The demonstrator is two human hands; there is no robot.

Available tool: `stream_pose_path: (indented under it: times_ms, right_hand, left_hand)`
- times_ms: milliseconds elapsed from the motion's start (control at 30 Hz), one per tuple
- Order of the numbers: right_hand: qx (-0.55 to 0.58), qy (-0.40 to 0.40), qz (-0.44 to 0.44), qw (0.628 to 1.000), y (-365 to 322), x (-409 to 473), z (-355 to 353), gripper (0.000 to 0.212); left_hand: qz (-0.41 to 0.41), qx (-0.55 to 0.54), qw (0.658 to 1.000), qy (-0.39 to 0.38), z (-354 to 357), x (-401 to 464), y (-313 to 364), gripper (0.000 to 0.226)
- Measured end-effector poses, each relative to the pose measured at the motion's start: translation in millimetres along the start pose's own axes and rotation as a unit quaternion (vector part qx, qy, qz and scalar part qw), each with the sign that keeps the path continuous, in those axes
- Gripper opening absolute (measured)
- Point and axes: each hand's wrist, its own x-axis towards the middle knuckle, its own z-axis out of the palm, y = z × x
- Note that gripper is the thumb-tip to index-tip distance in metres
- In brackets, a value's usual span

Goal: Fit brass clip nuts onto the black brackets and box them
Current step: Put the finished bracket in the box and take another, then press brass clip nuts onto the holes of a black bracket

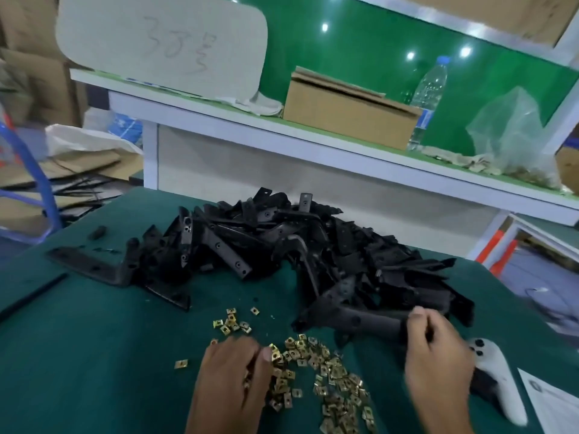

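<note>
A white controller [498, 383] lay just beside your right hand [437, 349], a cardboard box [347, 120] on the shelf behind. That hand's fingers curled round a black bracket [354, 321] at the pile's [282, 245] near edge. Your left hand [233, 368] rested, fingers curled, on the brass clip nuts [332, 377]; whether it pinched one, I couldn't tell.

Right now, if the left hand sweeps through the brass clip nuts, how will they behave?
The brass clip nuts look small, flat and loose, so they would likely scatter and slide on the green mat rather than roll. The left hand could probably pinch one easily.
</note>
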Motion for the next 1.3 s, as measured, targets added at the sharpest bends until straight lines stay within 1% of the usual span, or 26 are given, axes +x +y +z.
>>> stream_pose_path:
  times_ms: [33,67,100,133,167,200,233,267,300,333,367,400,433,467,500,533,567,633,700,767,833,933,1000,1100,1233,1300]
  right_hand:
    - [0.067,-0.013,0.050,0.996,-0.7,-0.3,-3.6,0.042]
    - [0.140,-0.043,0.110,0.983,-4.1,-1.9,-4.7,0.045]
    - [0.203,-0.083,0.172,0.960,-7.9,-5.3,-3.0,0.046]
    - [0.244,-0.124,0.225,0.935,-12.9,-10.8,0.7,0.045]
    - [0.260,-0.163,0.258,0.916,-16.3,-18.3,4.3,0.045]
    - [0.260,-0.204,0.266,0.906,-17.3,-26.1,7.6,0.047]
    - [0.255,-0.252,0.251,0.899,-18.5,-33.6,10.6,0.051]
    - [0.249,-0.308,0.222,0.891,-18.6,-40.1,13.3,0.055]
    - [0.242,-0.360,0.204,0.877,-17.9,-44.8,17.6,0.056]
    - [0.236,-0.394,0.190,0.868,-17.3,-47.3,21.7,0.054]
    - [0.252,-0.399,0.199,0.859,-13.2,-47.1,25.6,0.047]
    - [0.294,-0.370,0.235,0.850,-9.1,-44.9,29.8,0.037]
    - [0.351,-0.337,0.276,0.829,-3.8,-42.6,32.5,0.030]
    - [0.406,-0.316,0.312,0.799,-1.4,-40.2,31.9,0.028]
    - [0.440,-0.303,0.338,0.774,1.2,-37.7,30.9,0.031]
    - [0.462,-0.303,0.356,0.754,3.8,-35.9,29.7,0.036]
    - [0.477,-0.313,0.362,0.737,8.1,-35.3,28.8,0.040]
    - [0.502,-0.331,0.357,0.715,14.1,-35.8,28.8,0.039]
    - [0.513,-0.344,0.349,0.705,14.2,-36.2,28.1,0.037]
    - [0.520,-0.363,0.327,0.700,13.7,-35.2,26.4,0.045]
    - [0.521,-0.377,0.309,0.701,13.8,-34.8,24.6,0.052]
    - [0.514,-0.377,0.300,0.710,9.4,-35.6,21.5,0.053]
    - [0.512,-0.375,0.287,0.718,6.4,-36.4,18.7,0.052]
    - [0.503,-0.392,0.244,0.731,1.6,-36.9,14.0,0.043]
    - [0.495,-0.414,0.204,0.736,-2.5,-38.7,8.8,0.041]
    - [0.491,-0.422,0.188,0.738,-4.1,-40.1,8.1,0.036]
  left_hand:
    - [-0.007,-0.002,1.000,-0.004,-0.9,-0.4,1.3,0.044]
    - [-0.016,-0.013,1.000,-0.004,-2.0,-0.6,3.4,0.040]
    - [-0.029,-0.041,0.999,-0.003,-3.4,-1.0,7.1,0.035]
    - [-0.043,-0.081,0.996,-0.005,-4.2,-1.1,10.5,0.034]
    - [-0.054,-0.124,0.991,-0.008,-4.8,-1.2,13.2,0.043]
    - [-0.063,-0.166,0.984,-0.006,-4.9,-1.8,14.4,0.052]
    - [-0.076,-0.195,0.978,-0.001,-6.5,-2.4,16.5,0.055]
    - [-0.089,-0.217,0.972,0.013,-8.3,-2.2,17.1,0.050]
    - [-0.102,-0.228,0.968,0.036,-10.4,-1.4,16.6,0.040]
    - [-0.113,-0.229,0.965,0.060,-12.2,0.0,15.2,0.033]
    - [-0.119,-0.225,0.964,0.071,-13.4,1.2,13.3,0.032]
    - [-0.127,-0.228,0.963,0.069,-13.6,2.2,11.8,0.031]
    - [-0.136,-0.237,0.960,0.061,-13.0,3.2,11.4,0.026]
    - [-0.140,-0.242,0.959,0.052,-12.7,4.1,12.0,0.019]
    - [-0.138,-0.242,0.959,0.043,-12.1,4.8,13.2,0.015]
    - [-0.132,-0.243,0.961,0.031,-11.2,4.6,13.6,0.018]
    - [-0.126,-0.251,0.960,0.012,-10.4,3.2,14.3,0.021]
    - [-0.120,-0.268,0.955,-0.045,-8.9,0.2,16.6,0.024]
    - [-0.106,-0.261,0.956,-0.084,-9.1,-1.7,17.9,0.024]
    - [-0.089,-0.244,0.960,-0.104,-9.5,-2.3,18.5,0.024]
    - [-0.074,-0.220,0.965,-0.124,-9.2,-3.3,17.9,0.025]
    - [-0.068,-0.201,0.966,-0.149,-7.9,-5.9,16.9,0.026]
    - [-0.048,-0.192,0.968,-0.156,-7.5,-7.4,15.7,0.023]
    - [-0.022,-0.160,0.971,-0.174,-7.3,-8.9,13.2,0.024]
    - [-0.006,-0.143,0.967,-0.210,-7.5,-8.8,13.8,0.016]
    - [0.000,-0.134,0.965,-0.227,-8.0,-8.8,14.4,0.020]
